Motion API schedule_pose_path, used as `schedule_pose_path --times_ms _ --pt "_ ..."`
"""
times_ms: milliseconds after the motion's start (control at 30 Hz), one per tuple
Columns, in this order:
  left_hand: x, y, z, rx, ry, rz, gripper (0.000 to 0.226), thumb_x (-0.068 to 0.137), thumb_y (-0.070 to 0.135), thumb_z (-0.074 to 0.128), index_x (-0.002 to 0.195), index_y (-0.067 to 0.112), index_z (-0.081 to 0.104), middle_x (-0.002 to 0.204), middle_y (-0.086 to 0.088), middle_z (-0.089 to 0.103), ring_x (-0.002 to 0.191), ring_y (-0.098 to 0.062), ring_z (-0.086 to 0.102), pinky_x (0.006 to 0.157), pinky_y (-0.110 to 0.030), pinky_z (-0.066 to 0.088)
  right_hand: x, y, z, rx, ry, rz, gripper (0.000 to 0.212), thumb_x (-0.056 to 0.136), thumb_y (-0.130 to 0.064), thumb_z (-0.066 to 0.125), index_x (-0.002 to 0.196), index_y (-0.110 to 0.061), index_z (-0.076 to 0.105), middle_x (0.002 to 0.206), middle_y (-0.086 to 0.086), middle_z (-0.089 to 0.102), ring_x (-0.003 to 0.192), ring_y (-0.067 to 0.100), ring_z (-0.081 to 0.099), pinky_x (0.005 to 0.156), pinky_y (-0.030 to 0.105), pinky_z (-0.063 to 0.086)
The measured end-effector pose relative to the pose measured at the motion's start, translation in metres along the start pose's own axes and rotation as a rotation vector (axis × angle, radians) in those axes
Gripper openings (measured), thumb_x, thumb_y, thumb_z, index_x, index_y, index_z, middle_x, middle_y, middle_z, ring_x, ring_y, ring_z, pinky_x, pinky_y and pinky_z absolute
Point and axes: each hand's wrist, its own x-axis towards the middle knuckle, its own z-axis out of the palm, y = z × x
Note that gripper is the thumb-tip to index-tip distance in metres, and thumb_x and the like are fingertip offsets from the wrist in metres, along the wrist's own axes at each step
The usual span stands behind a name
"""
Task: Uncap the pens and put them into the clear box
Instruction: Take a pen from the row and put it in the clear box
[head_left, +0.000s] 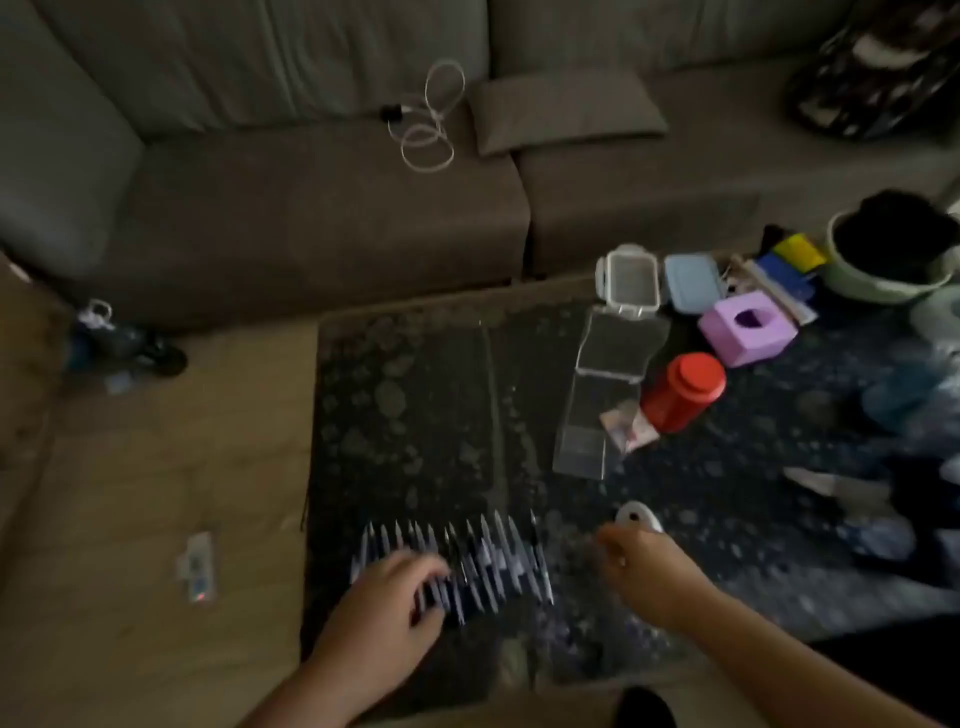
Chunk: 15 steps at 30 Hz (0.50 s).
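A row of pens (457, 564) lay at the near edge of the dark worktop (415, 405), the left hand (387, 605) resting loosely curled upon them, the right hand (647, 571) hovering beside, fingers loosely curled, empty, with the clear box (605, 400) farther right.

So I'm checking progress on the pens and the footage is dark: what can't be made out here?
- Pens, head view: dim and blurred; capped or uncapped is unclear.
- Left hand: its fingers cover some pens; the grip is unclear.
- Right hand: blurred; whether it holds anything is unclear.
- Clear box: see-through and dim; the red canister overlaps one side.
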Motion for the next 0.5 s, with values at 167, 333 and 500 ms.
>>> schedule_pose_path --times_ms 167,333,500 --pt "0.1 -0.012 0.097 0.189 0.147 0.192 0.041 0.097 0.05 0.064 0.137 0.047 0.055 0.14 0.022 0.043 0.135 -0.005 0.038 0.114 -0.028 0.037 0.083 0.019 0.067 -0.029 0.054 -0.178 0.024 0.097 -0.044 0.063 0.12 -0.037 0.064 0.111 -0.011 0.057 0.102 0.015 0.062 0.09 0.032 0.051" --pt "0.168 -0.038 0.149 0.39 0.293 0.308 0.056 0.084 0.078 0.052 0.128 0.045 0.063 0.121 0.016 0.044 0.123 -0.011 0.036 0.106 -0.035 0.039 0.135 0.014 0.091 -0.272 0.121 -0.191 0.042 0.088 -0.074 0.058 0.078 -0.032 0.058 0.079 -0.014 0.058 0.072 0.004 0.056 0.065 0.029 0.049" --pt "0.188 -0.034 0.168 0.518 0.332 0.339 0.083 0.064 0.101 0.034 0.12 0.045 0.059 0.109 0.014 0.033 0.112 -0.013 0.03 0.095 -0.036 0.034 0.142 0.022 0.092 -0.265 0.145 -0.165 0.048 0.08 -0.076 0.063 0.072 -0.029 0.064 0.072 -0.011 0.064 0.068 0.005 0.061 0.063 0.029 0.052"
